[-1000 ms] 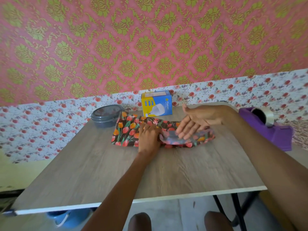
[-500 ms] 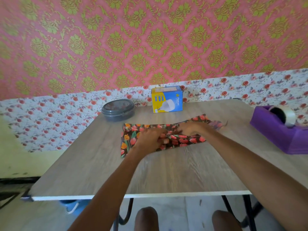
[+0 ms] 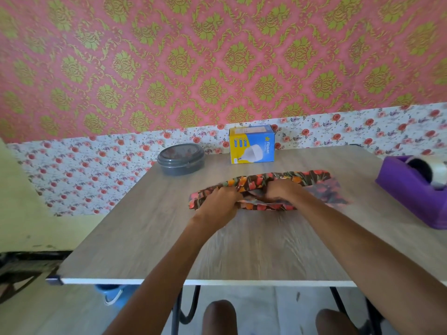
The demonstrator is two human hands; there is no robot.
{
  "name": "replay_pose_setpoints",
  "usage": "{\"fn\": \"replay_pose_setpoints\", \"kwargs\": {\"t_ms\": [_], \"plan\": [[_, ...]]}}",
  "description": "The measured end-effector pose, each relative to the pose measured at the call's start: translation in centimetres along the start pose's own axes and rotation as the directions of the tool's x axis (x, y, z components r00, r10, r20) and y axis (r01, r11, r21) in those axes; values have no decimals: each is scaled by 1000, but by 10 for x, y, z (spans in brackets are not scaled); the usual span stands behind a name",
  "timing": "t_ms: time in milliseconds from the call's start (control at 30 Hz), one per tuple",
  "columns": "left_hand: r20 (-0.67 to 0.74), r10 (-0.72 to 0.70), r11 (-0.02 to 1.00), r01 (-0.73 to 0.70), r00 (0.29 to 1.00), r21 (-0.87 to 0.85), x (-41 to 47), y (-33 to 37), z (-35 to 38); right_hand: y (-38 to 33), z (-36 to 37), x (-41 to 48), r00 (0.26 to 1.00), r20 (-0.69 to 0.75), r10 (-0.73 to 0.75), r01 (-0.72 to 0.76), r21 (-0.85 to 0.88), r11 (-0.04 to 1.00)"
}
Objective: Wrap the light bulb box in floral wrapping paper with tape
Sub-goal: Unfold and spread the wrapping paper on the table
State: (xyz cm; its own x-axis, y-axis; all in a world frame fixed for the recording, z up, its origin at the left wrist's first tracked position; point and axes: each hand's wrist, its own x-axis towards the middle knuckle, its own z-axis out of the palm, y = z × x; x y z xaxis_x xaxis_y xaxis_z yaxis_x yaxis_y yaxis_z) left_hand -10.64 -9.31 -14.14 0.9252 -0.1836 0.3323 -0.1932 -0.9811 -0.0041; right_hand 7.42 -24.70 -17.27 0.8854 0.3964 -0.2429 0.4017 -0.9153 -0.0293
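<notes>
The blue and yellow light bulb box stands upright at the far edge of the wooden table, apart from the paper. The dark floral wrapping paper, folded, lies in the middle of the table. My left hand pinches its upper layer near the left end. My right hand grips the same layer just right of it, lifting it so that the layers gape. The paper's right end is blurred. A purple tape dispenser with a roll of clear tape sits at the right edge.
A round grey lidded container sits at the back left of the table, left of the box. Patterned walls rise right behind the table. Below the near edge I see my knees and a blue tub on the floor.
My right hand came down from above the paper and took hold of it beside my left hand. Both hands now lift the paper's upper layer. The view shifted left.
</notes>
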Motion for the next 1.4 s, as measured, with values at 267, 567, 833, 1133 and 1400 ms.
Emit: {"fn": "replay_pose_setpoints", "kwargs": {"t_ms": [267,567,833,1133,1400], "plan": [[-161,-12,989,36,987,146,-6,-5,8,-33,-41,-75,981,-193,-5,-13,-94,995],[59,-27,995,21,998,98,-10,-21,-1,-74,-51,-63,861,-152,-485,499,78,863],[91,-62,984,45,994,171,-1,-44,-2,-66,-24,-38,864,-228,-449,482,114,869],[-40,-85,978,91,996,185,-6,-29,-7,-56,-13,-41,841,-144,-521,498,-169,851],[24,-188,969,182,982,169,-37,-2,-18,-62,-23,-36,927,12,-375,367,-241,899]]}}
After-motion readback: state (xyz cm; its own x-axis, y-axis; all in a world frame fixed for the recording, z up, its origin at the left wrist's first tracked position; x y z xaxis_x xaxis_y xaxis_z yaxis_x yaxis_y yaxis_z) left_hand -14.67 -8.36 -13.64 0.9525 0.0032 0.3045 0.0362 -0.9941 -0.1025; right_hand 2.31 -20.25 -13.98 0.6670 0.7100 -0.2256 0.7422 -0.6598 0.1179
